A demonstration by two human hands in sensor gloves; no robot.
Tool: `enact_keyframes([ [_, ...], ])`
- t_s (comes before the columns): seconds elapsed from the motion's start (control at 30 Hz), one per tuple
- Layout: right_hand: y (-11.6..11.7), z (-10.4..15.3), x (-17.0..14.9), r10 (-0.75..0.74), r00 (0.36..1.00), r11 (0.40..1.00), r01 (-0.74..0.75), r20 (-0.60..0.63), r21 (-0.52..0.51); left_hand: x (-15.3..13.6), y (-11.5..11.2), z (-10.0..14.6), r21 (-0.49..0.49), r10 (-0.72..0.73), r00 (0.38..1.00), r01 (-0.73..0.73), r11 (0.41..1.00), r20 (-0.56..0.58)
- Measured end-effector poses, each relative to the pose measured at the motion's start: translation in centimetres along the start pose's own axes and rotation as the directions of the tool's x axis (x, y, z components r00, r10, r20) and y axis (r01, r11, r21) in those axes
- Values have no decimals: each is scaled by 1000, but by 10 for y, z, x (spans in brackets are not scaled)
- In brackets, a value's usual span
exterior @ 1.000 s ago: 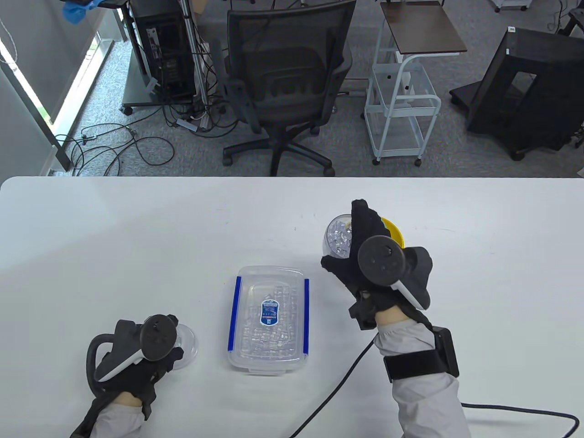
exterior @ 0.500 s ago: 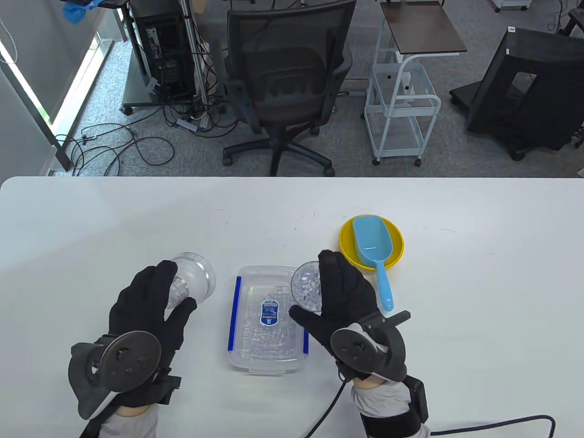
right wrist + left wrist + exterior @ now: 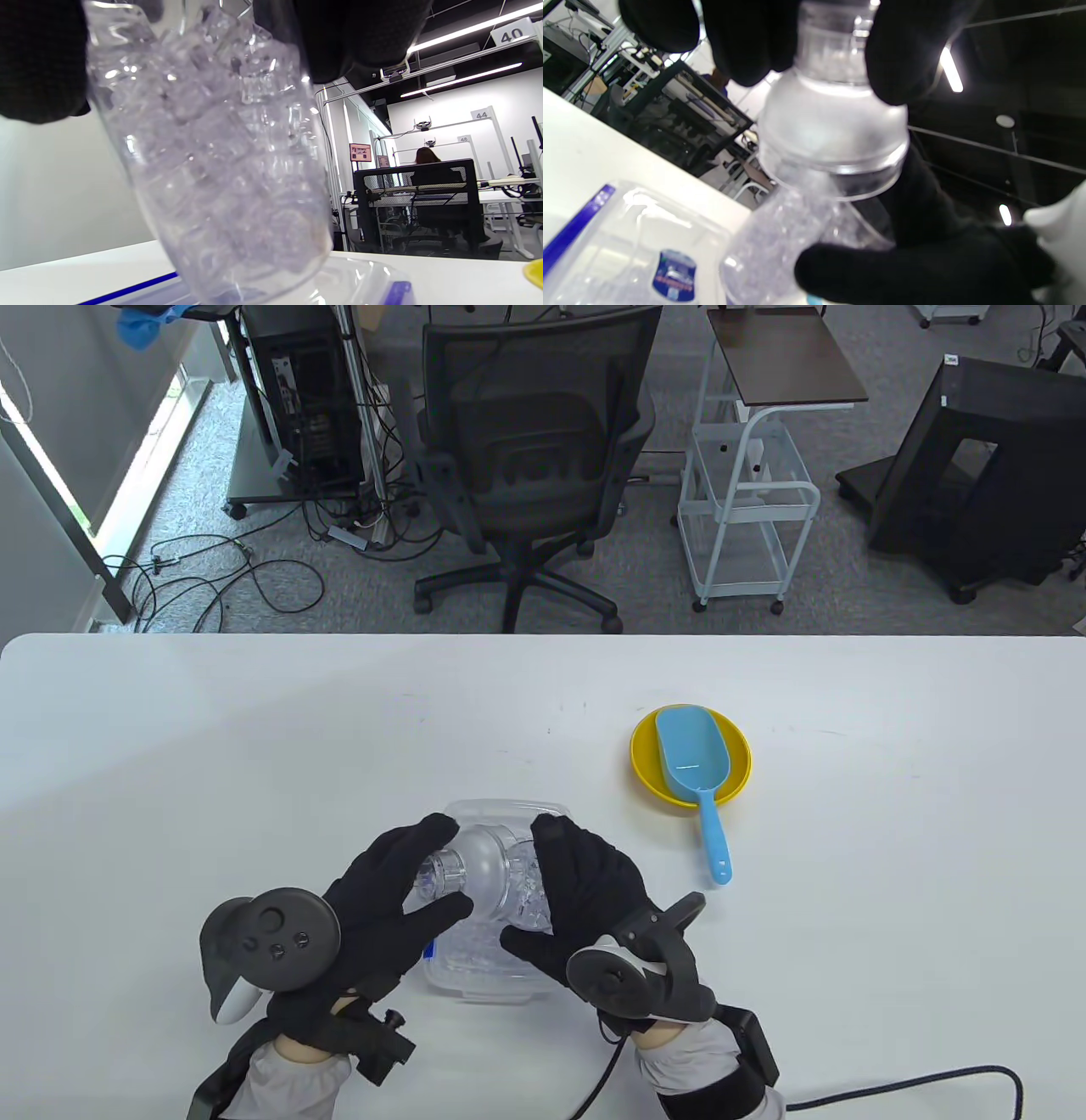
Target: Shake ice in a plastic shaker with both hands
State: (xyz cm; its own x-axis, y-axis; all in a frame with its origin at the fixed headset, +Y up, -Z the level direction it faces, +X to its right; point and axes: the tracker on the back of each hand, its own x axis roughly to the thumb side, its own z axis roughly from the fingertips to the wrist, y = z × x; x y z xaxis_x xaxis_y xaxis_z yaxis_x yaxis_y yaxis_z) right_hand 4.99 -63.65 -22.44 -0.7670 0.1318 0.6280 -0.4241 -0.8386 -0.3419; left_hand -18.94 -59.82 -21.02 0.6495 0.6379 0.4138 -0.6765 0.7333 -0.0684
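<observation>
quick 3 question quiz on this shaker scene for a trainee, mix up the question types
1. True or false: the lid sits on the shaker cup.
2. Which hand grips the lid end? A) left hand B) right hand
3. Fill in: the blue scoop rests in the yellow ____.

Key:
1. True; the cup holds ice.
2. A; the right hand holds the cup, above the clear storage box.
3. bowl.

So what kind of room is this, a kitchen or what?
Probably an office or lab, not a kitchen. Behind the white table stand an office chair, a computer tower with loose cables, and numbered workstations.
</observation>
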Motion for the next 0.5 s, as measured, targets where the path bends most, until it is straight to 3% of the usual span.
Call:
enact_keyframes([
  [0.1, 0, 0, 2, -48, 999, 999, 48, 3, -10, 2, -9, -3, -78, -11, 1000, 13, 997, 19],
  [0.23, -1, 2, -2, -134, 991, 990, 133, -7, -55, -5, -17, -4, -19, 61, 994, -59, 998, 86],
  [0.27, -3, 2, -3, -165, 986, 983, 164, -4, -81, -10, -21, -5, -15, 133, 985, -132, 991, 112],
  [0.33, -7, 3, -3, -207, 978, 972, 207, 11, -116, -18, -32, -7, -30, 374, 920, -373, 927, 116],
  [0.37, -10, 3, -2, -221, 975, 965, 223, 30, -141, -22, -40, -10, -103, 518, 850, -509, 855, 99],
  [0.43, -14, 5, 2, -223, 973, 952, 230, 60, -202, -26, -54, -14, -226, 652, 754, -624, 748, 78],
  [0.5, -17, 8, 0, -187, 978, 949, 203, 89, -240, -29, -56, -13, -165, 631, 766, -611, 775, 128],
])
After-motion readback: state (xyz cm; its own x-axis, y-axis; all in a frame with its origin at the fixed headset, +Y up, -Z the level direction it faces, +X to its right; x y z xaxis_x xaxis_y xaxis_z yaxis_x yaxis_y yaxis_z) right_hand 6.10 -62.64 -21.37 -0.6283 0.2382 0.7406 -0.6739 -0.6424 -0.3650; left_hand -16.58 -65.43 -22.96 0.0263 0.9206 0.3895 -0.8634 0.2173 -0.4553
